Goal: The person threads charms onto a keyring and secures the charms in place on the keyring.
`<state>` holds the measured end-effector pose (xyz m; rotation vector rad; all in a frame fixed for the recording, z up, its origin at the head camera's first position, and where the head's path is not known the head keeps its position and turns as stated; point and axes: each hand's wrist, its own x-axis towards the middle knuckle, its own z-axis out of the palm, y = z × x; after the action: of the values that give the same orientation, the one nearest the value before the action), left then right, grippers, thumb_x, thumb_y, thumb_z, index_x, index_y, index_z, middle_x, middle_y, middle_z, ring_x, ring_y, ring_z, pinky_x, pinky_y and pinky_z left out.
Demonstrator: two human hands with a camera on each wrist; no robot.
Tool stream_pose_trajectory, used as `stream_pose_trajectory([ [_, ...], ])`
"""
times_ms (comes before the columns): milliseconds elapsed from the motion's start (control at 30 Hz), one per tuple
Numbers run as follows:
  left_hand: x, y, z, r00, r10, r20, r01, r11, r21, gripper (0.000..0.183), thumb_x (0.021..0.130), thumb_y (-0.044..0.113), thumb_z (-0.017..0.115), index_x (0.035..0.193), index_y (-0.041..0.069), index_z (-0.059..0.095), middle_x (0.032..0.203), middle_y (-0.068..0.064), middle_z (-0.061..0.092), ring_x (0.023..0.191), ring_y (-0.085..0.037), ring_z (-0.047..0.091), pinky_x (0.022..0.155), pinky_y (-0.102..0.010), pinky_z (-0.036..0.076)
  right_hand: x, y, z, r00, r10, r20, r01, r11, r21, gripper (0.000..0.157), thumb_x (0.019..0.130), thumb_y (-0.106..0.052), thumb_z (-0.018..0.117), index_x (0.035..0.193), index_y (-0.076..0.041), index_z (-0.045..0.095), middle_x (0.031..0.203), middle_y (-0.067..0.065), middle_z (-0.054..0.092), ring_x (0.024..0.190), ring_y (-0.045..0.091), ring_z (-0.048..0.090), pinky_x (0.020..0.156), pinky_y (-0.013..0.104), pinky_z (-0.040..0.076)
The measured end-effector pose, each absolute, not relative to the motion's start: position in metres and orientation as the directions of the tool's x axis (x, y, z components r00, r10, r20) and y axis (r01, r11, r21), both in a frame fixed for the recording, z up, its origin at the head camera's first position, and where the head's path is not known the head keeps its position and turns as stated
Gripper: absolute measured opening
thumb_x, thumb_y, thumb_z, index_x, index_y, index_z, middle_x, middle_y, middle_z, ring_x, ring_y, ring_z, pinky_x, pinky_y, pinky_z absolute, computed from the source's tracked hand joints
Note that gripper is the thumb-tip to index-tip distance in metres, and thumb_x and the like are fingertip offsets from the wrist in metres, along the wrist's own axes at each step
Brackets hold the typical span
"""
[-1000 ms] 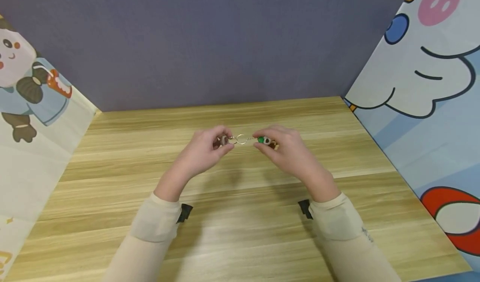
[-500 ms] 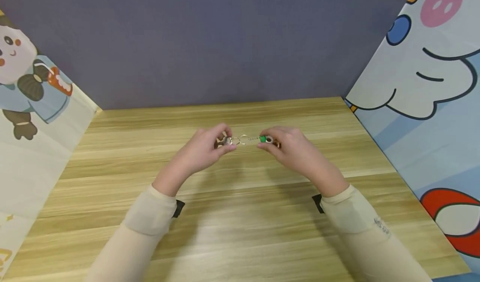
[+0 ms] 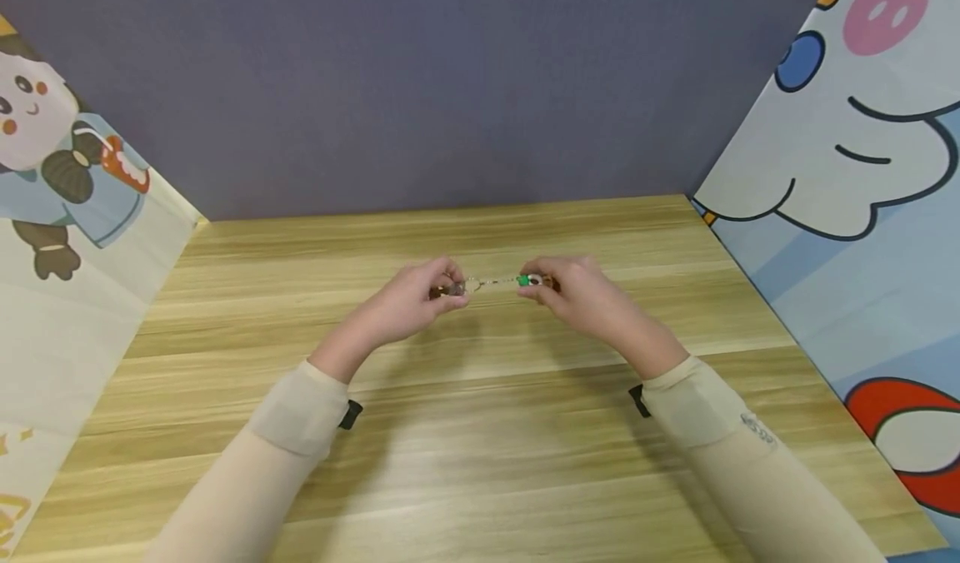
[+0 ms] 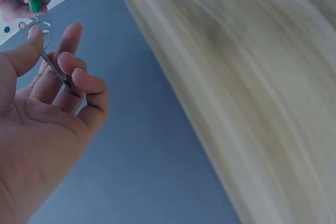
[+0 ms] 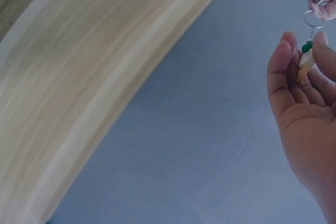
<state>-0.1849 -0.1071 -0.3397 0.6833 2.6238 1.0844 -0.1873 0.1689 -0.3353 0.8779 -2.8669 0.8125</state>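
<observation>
Above the wooden table, both hands face each other with a keychain stretched between them. My left hand (image 3: 405,303) holds the left end, where a slim metal key (image 4: 54,67) lies along the fingers and the thumb presses near the ring. My right hand (image 3: 592,303) pinches a small charm (image 5: 306,60) with a green top, a white middle and an orange-brown end. A short chain (image 3: 498,281) runs from the charm to a metal split ring (image 5: 314,19) close to the left fingertips. The fingers partly hide the key and the charm.
The wooden tabletop (image 3: 480,446) extends beneath both hands. A dark grey-purple panel (image 3: 450,88) rises behind it. Cartoon-printed panels flank it, one at the left (image 3: 82,313) and one at the right (image 3: 840,288).
My right hand has shifted slightly right. The ring, earlier in the middle of the gap, now sits nearer the left fingertips, and the chain lies straight between the hands.
</observation>
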Motion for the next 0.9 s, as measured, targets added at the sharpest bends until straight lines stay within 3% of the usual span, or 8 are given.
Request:
stream_pose_trajectory([
  [200,-0.191,-0.111,-0.349,-0.868,0.490,-0.073,0.267,0.586,0.765,0.023,0.103,0.020,0.073,0.122,0.009,0.065,0.116,-0.008,0.077,0.110,-0.024,0.073,0.099,-0.046,0.057,-0.189,0.173,-0.342,-0.826,-0.548,0.131,-0.536,0.695,-0.480,0.028,0.103,-0.016,0.071,0.127,-0.001,0.072,0.091,0.006,0.076,0.065,0.010,0.056,0.059,0.028,0.049],
  [600,-0.197,-0.119,-0.364,-0.837,0.520,-0.173,0.156,0.530,0.834,0.030,0.099,0.022,0.076,0.124,0.006,0.070,0.114,-0.006,0.076,0.109,-0.020,0.070,0.097,-0.038,0.056,-0.191,0.174,-0.362,-0.812,-0.579,0.075,-0.537,0.691,-0.484,0.025,0.104,-0.016,0.070,0.125,-0.002,0.072,0.095,0.007,0.079,0.069,0.009,0.063,0.061,0.026,0.052],
  [900,-0.195,-0.120,-0.371,-0.868,0.476,-0.138,0.123,0.478,0.870,0.028,0.092,0.018,0.084,0.117,0.009,0.074,0.104,-0.003,0.075,0.099,-0.019,0.068,0.089,-0.034,0.053,-0.189,0.171,-0.370,-0.814,-0.577,0.061,-0.526,0.689,-0.500,0.025,0.104,-0.018,0.070,0.125,-0.003,0.072,0.095,0.007,0.079,0.067,0.008,0.059,0.059,0.027,0.052],
])
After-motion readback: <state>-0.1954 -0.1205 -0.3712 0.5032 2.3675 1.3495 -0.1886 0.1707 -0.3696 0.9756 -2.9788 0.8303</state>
